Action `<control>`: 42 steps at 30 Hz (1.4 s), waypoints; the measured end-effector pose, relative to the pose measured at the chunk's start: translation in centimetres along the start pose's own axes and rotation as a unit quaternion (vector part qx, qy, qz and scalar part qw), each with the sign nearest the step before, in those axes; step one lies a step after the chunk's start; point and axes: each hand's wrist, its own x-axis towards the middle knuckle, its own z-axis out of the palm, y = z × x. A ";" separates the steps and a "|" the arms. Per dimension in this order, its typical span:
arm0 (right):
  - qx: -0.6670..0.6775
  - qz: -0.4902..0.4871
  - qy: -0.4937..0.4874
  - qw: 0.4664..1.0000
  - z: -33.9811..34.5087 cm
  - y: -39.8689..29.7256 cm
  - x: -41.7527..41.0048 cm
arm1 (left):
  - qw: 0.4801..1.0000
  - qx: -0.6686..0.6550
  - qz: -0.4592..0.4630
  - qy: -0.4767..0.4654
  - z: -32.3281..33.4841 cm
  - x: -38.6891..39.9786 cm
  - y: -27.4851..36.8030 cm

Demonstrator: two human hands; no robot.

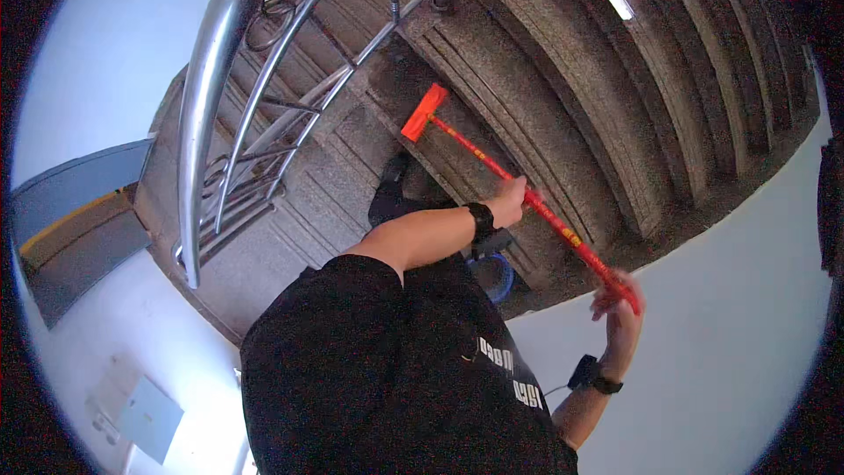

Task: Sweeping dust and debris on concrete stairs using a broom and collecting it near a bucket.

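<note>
A long-handled floor tool with a red pole [484, 159] and a flat orange head [424, 112] slants across the view. My left hand [509, 203] grips the pole about midway, a black band on its wrist. Around the pole's upper end is my right hand [618, 295], blurred, its wrist also banded in black with a small dark device. The orange head is over a stone stair tread [455, 165]; whether it touches cannot be made out. Any bristles or blade under the head are hidden.
Curved stone steps [567, 79] run toward the upper right. A steel handrail [208, 92] with scrolled balusters stands left. Along the right is a white wall [712, 343]. A blue round rim [506, 277] shows beside my leg. My dark shoe [394, 168] is on the stairs.
</note>
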 end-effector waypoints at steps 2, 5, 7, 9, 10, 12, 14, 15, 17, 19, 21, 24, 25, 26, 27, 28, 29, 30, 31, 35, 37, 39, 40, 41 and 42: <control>-0.030 0.051 0.022 0.998 -0.5 0.4 -1.7 | 1.000 0.000 0.003 0.031 -0.3 0.1 -0.9; -0.028 0.084 -0.022 0.996 -1.2 0.6 -3.3 | 0.997 0.039 -0.045 0.052 -2.4 1.0 -2.1; -0.086 0.158 -0.044 0.983 -1.6 0.6 -3.9 | 0.998 0.014 -0.047 0.029 -3.8 1.4 -3.0; -0.106 0.212 -0.054 0.970 -1.7 0.8 -4.3 | 0.996 0.056 -0.041 0.058 -5.1 1.5 -3.3; -0.153 0.240 -0.045 0.958 -1.7 1.2 -4.3 | 0.995 0.064 -0.031 0.074 -5.7 1.5 -3.1; -0.256 0.281 -0.041 0.924 -1.4 2.4 -3.8 | 0.995 0.093 0.007 0.037 -6.8 1.3 -2.1; -0.296 0.213 -0.028 0.931 -0.4 4.8 -2.9 | 0.992 0.114 0.019 0.046 -7.7 1.0 -0.8; -0.341 0.143 -0.018 0.929 -0.2 5.7 -2.4 | 0.985 0.147 0.061 0.061 -8.1 1.0 -0.3; -0.322 0.135 -0.017 0.937 -0.7 6.3 -2.5 | 0.991 0.099 0.035 0.081 -8.6 0.5 -0.2; -0.312 0.148 -0.014 0.938 -1.5 6.4 -3.2 | 0.991 0.065 0.036 0.108 -8.8 0.1 -0.9; -0.340 0.145 -0.025 0.929 -3.0 5.9 -3.8 | 0.995 0.077 -0.056 0.045 -8.6 -0.5 -2.3; -0.351 0.186 -0.006 0.918 -5.5 4.5 -6.0 | 0.985 0.122 -0.114 0.043 -7.6 -1.0 -6.0; -0.348 0.219 0.024 0.911 -6.2 4.2 -6.7 | 0.973 0.163 -0.162 -0.002 -7.4 -1.1 -7.1; -0.263 0.226 0.053 0.937 -6.8 4.1 -7.6 | 0.974 0.158 -0.162 -0.007 -7.3 -1.1 -8.4; -0.269 0.220 0.051 0.936 -7.3 4.1 -8.3 | 0.969 0.175 -0.174 -0.017 -7.3 -1.0 -9.6; -0.272 0.228 0.054 0.933 -7.7 4.1 -8.9 | 0.964 0.185 -0.188 -0.042 -7.4 -0.5 -10.6; -0.277 0.246 0.065 0.927 -7.9 4.4 -9.3 | 0.963 0.190 -0.186 -0.027 -7.7 0.1 -11.3; -0.253 0.234 0.068 0.936 -7.9 5.2 -9.5 | 0.963 0.207 -0.170 -0.038 -8.2 0.8 -11.7; -0.243 0.215 0.050 0.945 -7.6 6.2 -9.3 | 0.959 0.232 -0.149 -0.065 -8.8 1.7 -11.9; -0.259 0.186 0.051 0.946 -5.1 12.4 -6.9 | 0.829 0.523 0.070 -0.184 -12.0 5.2 -7.4; -0.249 0.152 0.027 0.956 -5.1 14.0 -6.3 | 0.957 0.280 -0.071 -0.019 -12.0 5.9 -5.2; -0.388 0.257 -0.068 0.883 -5.4 15.0 -6.0 | 0.753 0.627 0.090 -0.180 -11.6 4.9 -4.5; -0.504 0.174 -0.111 0.839 -5.7 15.4 -5.9 | 0.361 0.869 0.177 -0.289 -11.3 4.1 -4.4; -0.501 0.169 -0.117 0.841 -6.2 15.5 -5.8 | 0.673 0.718 0.032 -0.174 -10.5 3.3 -5.5; -0.524 0.075 -0.118 0.840 -6.8 15.7 -5.6 | 0.809 0.569 -0.079 -0.122 -9.9 2.2 -7.0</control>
